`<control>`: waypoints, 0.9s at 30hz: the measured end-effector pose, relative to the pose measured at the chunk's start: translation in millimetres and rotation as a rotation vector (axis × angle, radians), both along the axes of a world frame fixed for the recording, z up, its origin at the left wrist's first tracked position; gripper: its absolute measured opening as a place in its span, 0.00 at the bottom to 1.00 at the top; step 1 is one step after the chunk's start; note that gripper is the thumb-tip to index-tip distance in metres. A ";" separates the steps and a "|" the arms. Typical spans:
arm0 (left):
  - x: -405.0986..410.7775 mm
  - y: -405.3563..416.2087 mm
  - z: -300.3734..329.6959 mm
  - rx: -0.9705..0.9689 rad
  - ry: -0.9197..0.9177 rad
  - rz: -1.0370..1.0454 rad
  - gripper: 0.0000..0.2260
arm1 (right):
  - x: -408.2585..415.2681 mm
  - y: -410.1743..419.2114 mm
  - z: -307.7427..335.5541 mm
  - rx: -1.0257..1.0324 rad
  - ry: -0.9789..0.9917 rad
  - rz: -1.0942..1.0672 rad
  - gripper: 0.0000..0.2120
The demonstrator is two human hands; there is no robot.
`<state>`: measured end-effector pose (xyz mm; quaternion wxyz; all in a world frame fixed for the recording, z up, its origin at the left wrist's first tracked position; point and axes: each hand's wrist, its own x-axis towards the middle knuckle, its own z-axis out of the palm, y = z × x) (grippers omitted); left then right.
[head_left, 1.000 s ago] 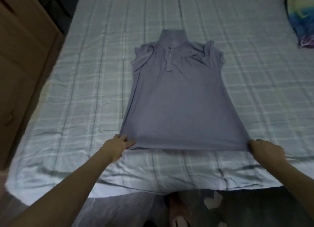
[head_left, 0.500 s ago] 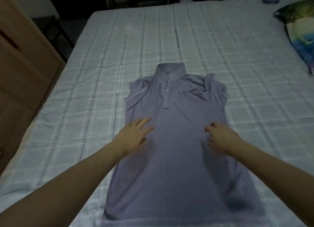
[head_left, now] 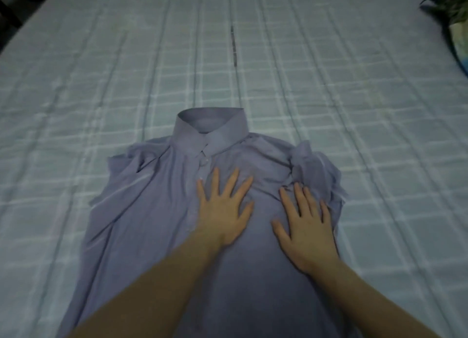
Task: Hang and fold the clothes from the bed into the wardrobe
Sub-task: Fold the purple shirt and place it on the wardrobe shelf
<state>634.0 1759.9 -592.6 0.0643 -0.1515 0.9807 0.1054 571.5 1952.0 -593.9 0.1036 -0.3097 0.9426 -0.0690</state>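
A lilac-grey collared shirt [head_left: 152, 211] lies face up on the bed, collar pointing away from me, its short sleeves bunched at both shoulders. My left hand [head_left: 224, 206] presses flat on the chest beside the button placket, fingers spread. My right hand [head_left: 305, 221] lies flat on the shirt's right chest, fingertips at the crumpled right sleeve [head_left: 314, 168]. Both forearms cross the lower part of the shirt, and the hem is out of view.
The bed [head_left: 354, 97] is covered with a pale blue checked sheet that fills nearly the whole view. A colourful pillow [head_left: 455, 24] sits at the far right edge. A dark floor corner shows at the top left.
Both hands have left the hem and slid up the shirt to the chest, now pressing flat with spread fingers. My view has moved closer to the collar.
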 end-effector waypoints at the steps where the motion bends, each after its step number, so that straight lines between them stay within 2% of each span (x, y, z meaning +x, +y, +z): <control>1: 0.9 2.0 -8.5 -0.022 0.008 0.015 0.27 | -5.5 -1.3 5.1 -0.041 0.001 -0.006 0.32; 4: 0.5 0.7 -16.7 -0.065 0.045 0.025 0.27 | -51.9 -3.8 27.7 -0.244 0.039 -0.108 0.21; 6: 1.1 0.3 -16.3 -0.087 0.057 0.010 0.27 | -92.0 -8.5 35.3 -0.321 0.091 -0.237 0.20; 8: 0.8 0.2 -16.1 -0.095 0.054 0.011 0.27 | -124.8 -14.5 36.8 -0.187 0.006 -0.342 0.24; 10: -0.9 -0.1 -15.8 -0.085 0.027 0.012 0.27 | -141.1 -19.0 35.3 -0.158 -0.125 -0.374 0.19; 12: -1.3 0.3 -14.5 -0.077 0.014 0.002 0.27 | -146.1 -15.8 44.0 -0.379 -0.141 -0.429 0.12; 14: 0.9 -3.3 -13.6 -0.066 -0.001 -0.007 0.28 | -154.3 -2.6 52.6 -0.508 -0.164 -0.558 0.11; 16: 1.6 -8.8 -8.0 -0.061 -0.044 -0.022 0.29 | -166.2 18.3 54.2 -0.469 -0.241 -0.695 0.12; 19: -5.6 -7.3 6.8 -0.044 -0.128 -0.022 0.31 | -181.4 52.1 60.1 -0.293 -0.281 -0.850 0.12; 21: -13.1 0.1 15.8 -0.026 -0.157 -0.020 0.33 | -187.1 67.2 72.1 -0.260 -0.235 -0.898 0.11; 24: -19.2 1.6 24.5 0.039 -0.140 -0.069 0.34 | -186.9 74.5 84.8 -0.286 -0.157 -0.950 0.16; 27: -11.8 -10.0 31.9 0.081 -0.088 -0.205 0.32 | -170.8 63.8 98.2 -0.358 -0.018 -0.912 0.12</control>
